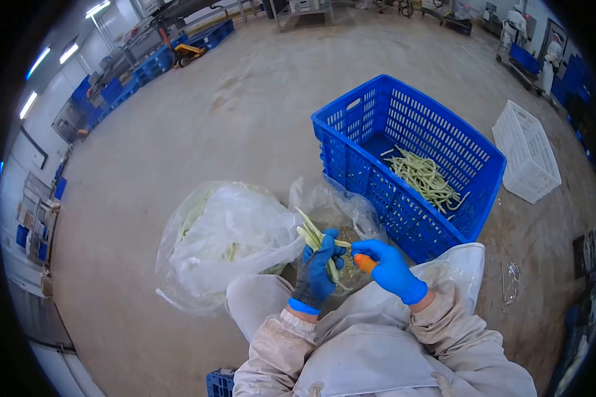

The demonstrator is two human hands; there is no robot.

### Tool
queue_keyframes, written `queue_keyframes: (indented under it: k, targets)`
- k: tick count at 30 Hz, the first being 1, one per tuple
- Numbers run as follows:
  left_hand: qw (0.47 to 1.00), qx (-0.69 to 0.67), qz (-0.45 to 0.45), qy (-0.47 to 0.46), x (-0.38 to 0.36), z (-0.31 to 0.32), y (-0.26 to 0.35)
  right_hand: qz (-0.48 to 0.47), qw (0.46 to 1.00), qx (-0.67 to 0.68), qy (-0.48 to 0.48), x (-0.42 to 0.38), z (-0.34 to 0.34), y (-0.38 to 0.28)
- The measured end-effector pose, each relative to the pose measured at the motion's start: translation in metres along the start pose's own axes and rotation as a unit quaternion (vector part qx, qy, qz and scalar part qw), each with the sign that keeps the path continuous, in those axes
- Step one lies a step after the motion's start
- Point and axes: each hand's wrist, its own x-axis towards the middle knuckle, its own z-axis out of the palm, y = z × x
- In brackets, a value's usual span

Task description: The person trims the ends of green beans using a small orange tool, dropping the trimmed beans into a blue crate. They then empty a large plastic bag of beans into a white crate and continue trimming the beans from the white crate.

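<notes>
My left hand (pixel 319 270), in a blue glove with a grey layer over it, is closed round a small bunch of long pale green bean pods (pixel 313 233). Their ends stick out above and below the fingers. Gloved in blue, my right hand (pixel 394 270) grips a tool with an orange handle (pixel 365 263), close beside the bunch; its working end is too small to make out. Below both hands lies an open clear plastic bag (pixel 341 210) with small scraps in it. More long pale green pods (pixel 425 177) lie in the blue crate (pixel 404 221) ahead on the right.
A large translucent bag (pixel 235 228) with green contents sits on the floor to my left. Beyond the blue crate stands a white crate (pixel 526 152). A yellow pallet jack (pixel 189 53) is far left, and two people in white (pixel 551 59) are far right.
</notes>
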Motion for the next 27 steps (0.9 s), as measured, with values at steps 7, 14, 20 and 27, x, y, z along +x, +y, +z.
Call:
queue_keyframes:
  k: [7, 14, 20, 27]
  targets:
    - [0.999, 0.011, -0.007, -0.031, -0.004, -0.002, -0.001, -0.157, 0.965, -0.203, 0.049, 0.003, 0.005, -0.001]
    - [0.996, 0.07, 0.028, -0.044, -0.01, 0.005, 0.003, -0.245, 0.908, -0.34, 0.016, 0.002, 0.001, -0.006]
    - [0.938, 0.317, 0.095, -0.104, -0.014, -0.009, 0.014, -0.307, 0.863, -0.39, -0.096, 0.005, -0.025, -0.018]
    - [0.937, 0.324, 0.099, -0.082, -0.024, 0.0, 0.029, -0.235, 0.933, -0.258, 0.081, 0.013, -0.042, -0.027]
